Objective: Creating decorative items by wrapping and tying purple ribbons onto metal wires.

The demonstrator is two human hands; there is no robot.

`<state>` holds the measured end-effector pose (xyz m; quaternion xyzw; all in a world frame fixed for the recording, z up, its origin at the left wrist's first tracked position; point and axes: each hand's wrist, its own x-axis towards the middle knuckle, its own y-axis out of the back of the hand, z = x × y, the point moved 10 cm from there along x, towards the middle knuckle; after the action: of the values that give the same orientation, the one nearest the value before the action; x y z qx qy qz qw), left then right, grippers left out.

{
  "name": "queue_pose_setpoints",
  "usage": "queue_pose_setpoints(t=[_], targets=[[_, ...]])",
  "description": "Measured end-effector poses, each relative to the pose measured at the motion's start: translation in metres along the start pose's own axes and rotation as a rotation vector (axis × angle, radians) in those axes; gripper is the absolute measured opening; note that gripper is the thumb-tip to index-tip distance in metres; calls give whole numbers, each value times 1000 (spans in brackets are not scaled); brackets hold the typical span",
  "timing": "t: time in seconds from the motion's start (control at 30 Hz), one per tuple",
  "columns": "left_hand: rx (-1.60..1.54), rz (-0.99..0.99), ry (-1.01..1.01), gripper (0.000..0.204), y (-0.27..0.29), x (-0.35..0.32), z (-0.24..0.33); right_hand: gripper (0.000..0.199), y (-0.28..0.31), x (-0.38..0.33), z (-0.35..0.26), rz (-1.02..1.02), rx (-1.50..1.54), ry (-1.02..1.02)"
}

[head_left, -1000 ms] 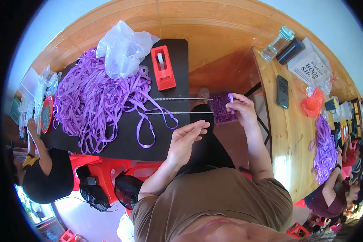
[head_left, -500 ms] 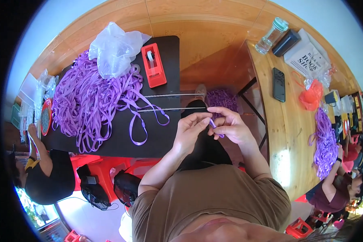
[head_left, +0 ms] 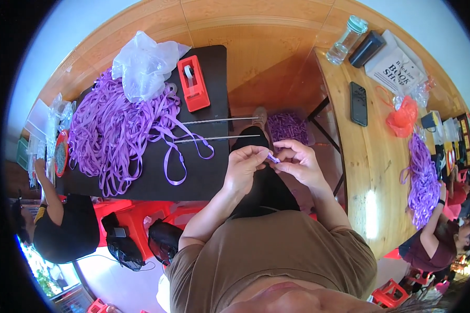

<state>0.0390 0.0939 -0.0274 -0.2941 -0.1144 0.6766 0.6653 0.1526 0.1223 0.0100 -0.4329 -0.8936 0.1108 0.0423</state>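
Note:
Above my lap, my left hand (head_left: 244,164) and my right hand (head_left: 297,163) face each other, both closed in a pinch. A short, narrow purple strap (head_left: 272,157) runs between their fingertips, gripped by both; most of it is covered by the fingers. Left of my hands, a large heap of purple lanyards (head_left: 120,130) lies on the black table (head_left: 206,180), with two loops trailing toward me. Two thin metal rods (head_left: 219,138) stick out past that table's right edge, just beyond my hands. Below them on the floor, a bin holds many small purple pieces (head_left: 287,128).
A clear plastic bag (head_left: 143,70) and a red tape dispenser (head_left: 195,86) sit by the heap. The wooden table (head_left: 371,161) at right carries a phone (head_left: 359,104), a bottle (head_left: 344,44) and more purple lanyards (head_left: 423,182). Other people sit at far left and far right.
The purple strap, which showed as a small loop by my right fingers, is now bunched between both hands' fingertips. My fingers have shifted slightly; the whole view has moved a little.

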Motion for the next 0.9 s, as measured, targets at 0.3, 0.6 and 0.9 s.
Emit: queue_pose_setpoints(t=[0.3, 0.6, 0.9], targets=[[116, 69, -190, 34, 4, -6, 10, 18, 10, -2, 13, 154, 15, 18], [516, 120, -557, 29, 4, -50, 96, 31, 166, 44, 10, 779, -1507, 214], [671, 33, -409, 13, 27, -76, 98, 19, 19, 39, -34, 518, -992, 697]])
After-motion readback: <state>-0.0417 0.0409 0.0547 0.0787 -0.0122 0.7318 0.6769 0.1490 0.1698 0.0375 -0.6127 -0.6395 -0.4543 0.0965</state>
